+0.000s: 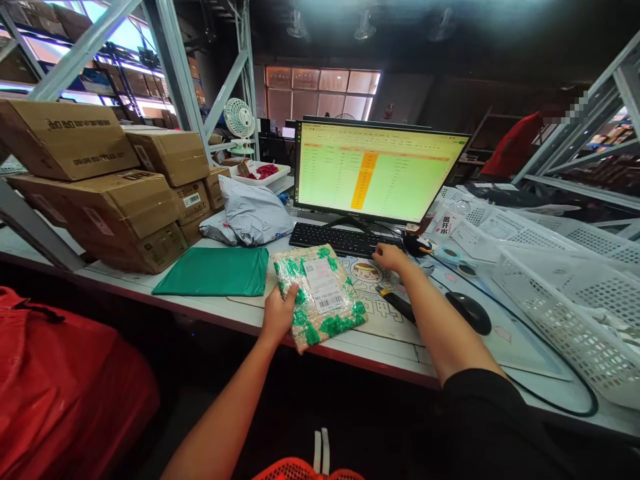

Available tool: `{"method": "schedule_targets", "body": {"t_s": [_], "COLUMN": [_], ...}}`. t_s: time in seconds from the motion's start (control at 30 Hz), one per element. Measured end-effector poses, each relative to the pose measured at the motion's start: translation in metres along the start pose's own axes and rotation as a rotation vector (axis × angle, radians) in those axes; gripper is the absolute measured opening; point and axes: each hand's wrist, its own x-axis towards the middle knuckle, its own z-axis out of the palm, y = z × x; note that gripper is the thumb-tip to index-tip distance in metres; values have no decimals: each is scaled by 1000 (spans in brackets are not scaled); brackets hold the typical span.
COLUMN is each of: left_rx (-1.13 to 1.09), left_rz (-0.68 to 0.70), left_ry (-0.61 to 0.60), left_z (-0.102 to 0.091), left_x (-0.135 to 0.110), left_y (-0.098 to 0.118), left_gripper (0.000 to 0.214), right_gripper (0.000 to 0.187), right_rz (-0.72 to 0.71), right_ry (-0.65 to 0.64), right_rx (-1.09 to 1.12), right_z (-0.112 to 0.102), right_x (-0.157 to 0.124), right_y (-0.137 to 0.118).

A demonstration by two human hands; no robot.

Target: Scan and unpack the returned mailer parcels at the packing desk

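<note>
My left hand point(280, 310) grips the near left edge of a green-and-white patterned parcel point(320, 297) with a white barcode label; the parcel rests tilted on the desk's front edge. My right hand point(389, 257) reaches forward with its fingers curled down on the right end of a black keyboard point(335, 239). Behind the keyboard stands a monitor point(375, 170) showing a yellow-green spreadsheet with an orange column.
A flat green mailer point(215, 271) and a grey poly bag point(250, 215) lie left of the parcel. Stacked cardboard boxes point(105, 193) fill the left. A black mouse point(469, 312), a box cutter point(395, 303) and white mesh baskets point(565, 293) sit right. A red bag point(60, 387) is at lower left. A person in red stands far right.
</note>
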Motion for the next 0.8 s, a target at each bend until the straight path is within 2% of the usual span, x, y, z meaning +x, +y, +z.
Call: {"method": "schedule_targets", "body": {"t_s": [0.1,0.2,0.3,0.4,0.47,0.53,0.57,0.63,0.7,0.73,0.8], "left_rx": [4,-30,-106,-91,-5,126,201,337,416,423,379], "left_rz": [-3,2,51,156,270,430,509,613,630,627,629], "left_ry": [2,21,123,253,242,96,-25,-310,-535,-603,-665], "left_z": [1,1,-7,-23,-35,-42,-43,-39,-31,-28,-25], "left_x": [-1,-3,-3,3,7,9,9,6,0,-3,-7], "left_y": [1,3,8,19,27,33,34,32,27,24,19], "left_gripper": [55,58,62,60,52,39,35,42,49,49,46], "right_gripper": [32,34,44,45,47,51,53,54,56,56,57], "right_rz": [-25,-57,-96,-98,-85,-60,-44,-8,20,27,29], "right_ry": [-75,-96,-80,-85,-75,-32,-4,45,84,102,124], "right_rx": [-3,-11,-27,-61,-88,-105,-104,-75,-6,35,112], "right_z": [-8,-14,-12,6,21,35,40,45,41,36,19], "right_x": [-1,-22,-73,-134,-165,-182,-186,-187,-182,-178,-171], "right_y": [-11,-21,-22,-12,-2,7,12,18,20,19,12]}}
